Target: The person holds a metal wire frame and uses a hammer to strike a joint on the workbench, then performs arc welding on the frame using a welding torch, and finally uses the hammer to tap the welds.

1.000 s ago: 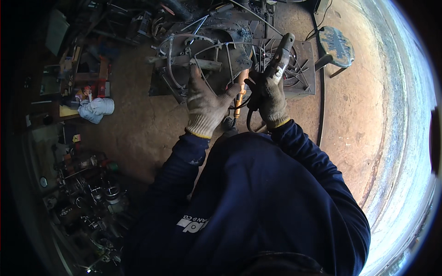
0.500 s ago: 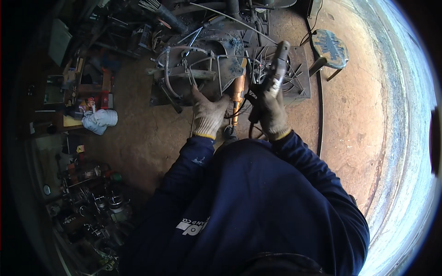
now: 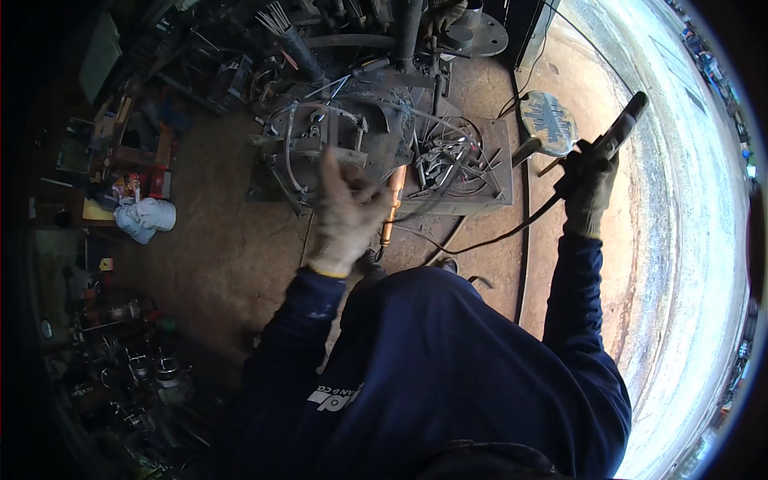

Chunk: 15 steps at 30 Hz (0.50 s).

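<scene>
My right hand (image 3: pixel 590 196), in a light work glove, is out to the right, closed round a dark, long tool (image 3: pixel 622 128) that looks like a welding electrode holder. A black cable (image 3: pixel 500 238) trails from it toward the left. My left hand (image 3: pixel 344 220), also gloved, is smeared by motion in front of the work table. Its index finger points away from me, apart from the others, and I see nothing held. Just beyond it is a metal frame of curved bars (image 3: pixel 290 144). An orange power tool (image 3: pixel 393 210) hangs or leans at the table's near edge, right of that hand.
A low metal table (image 3: pixel 480 200) bears loose pieces and wires. A worn stool (image 3: pixel 548 124) stands right of it. Thin rods (image 3: pixel 276 20) stick out of a tube at the back. Cluttered shelves and a white bundle (image 3: pixel 146 218) line the left; machine parts (image 3: pixel 168 368) lie lower left.
My right hand has swung right, carrying the tool away from the table and stretching out its cable. My left hand has drawn back from the metal frame, and its fingers have changed shape.
</scene>
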Each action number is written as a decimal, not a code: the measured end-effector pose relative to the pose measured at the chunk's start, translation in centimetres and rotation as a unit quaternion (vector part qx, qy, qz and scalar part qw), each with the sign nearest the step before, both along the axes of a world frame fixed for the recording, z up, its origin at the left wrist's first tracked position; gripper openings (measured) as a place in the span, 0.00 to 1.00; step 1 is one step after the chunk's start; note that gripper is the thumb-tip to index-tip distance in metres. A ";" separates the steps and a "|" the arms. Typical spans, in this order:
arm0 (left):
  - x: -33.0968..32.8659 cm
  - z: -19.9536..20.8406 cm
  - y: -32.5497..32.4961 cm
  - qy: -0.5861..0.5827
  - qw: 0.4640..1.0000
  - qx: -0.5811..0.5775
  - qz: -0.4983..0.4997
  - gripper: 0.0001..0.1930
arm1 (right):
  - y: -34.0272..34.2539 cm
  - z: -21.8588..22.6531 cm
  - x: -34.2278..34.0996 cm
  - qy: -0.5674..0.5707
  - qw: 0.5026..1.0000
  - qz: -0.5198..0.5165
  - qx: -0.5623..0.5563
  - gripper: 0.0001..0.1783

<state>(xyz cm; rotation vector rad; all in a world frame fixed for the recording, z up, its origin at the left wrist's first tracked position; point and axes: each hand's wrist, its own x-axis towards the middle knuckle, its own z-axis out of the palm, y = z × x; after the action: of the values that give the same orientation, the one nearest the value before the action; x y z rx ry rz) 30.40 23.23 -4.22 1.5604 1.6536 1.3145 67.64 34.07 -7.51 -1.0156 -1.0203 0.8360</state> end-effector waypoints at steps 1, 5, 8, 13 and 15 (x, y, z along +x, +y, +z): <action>-1.3 1.2 0.2 -0.014 1.000 0.014 0.012 0.49 | 1.1 0.8 0.0 -0.019 1.000 -0.011 0.010 0.52; -6.8 6.6 0.1 -0.122 0.991 0.039 0.028 0.47 | 5.8 4.3 -2.3 -0.105 0.993 -0.044 0.036 0.39; -9.3 7.4 -0.8 -0.252 0.965 0.062 0.044 0.43 | 10.0 6.8 -5.1 -0.082 0.993 0.006 0.082 0.29; -16.5 3.9 -1.5 -0.380 0.923 0.055 0.010 0.37 | 15.4 10.4 -11.9 -0.043 0.994 -0.085 0.046 0.39; -19.8 3.0 -0.4 -0.408 0.907 0.051 -0.092 0.33 | 17.4 12.8 -12.9 -0.071 0.993 -0.086 0.040 0.41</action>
<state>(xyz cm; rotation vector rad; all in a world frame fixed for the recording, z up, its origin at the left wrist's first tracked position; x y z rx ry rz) 10.61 22.84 -1.24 0.9508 0.8985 1.6516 54.78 51.51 5.28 -1.0889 -1.0606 0.5835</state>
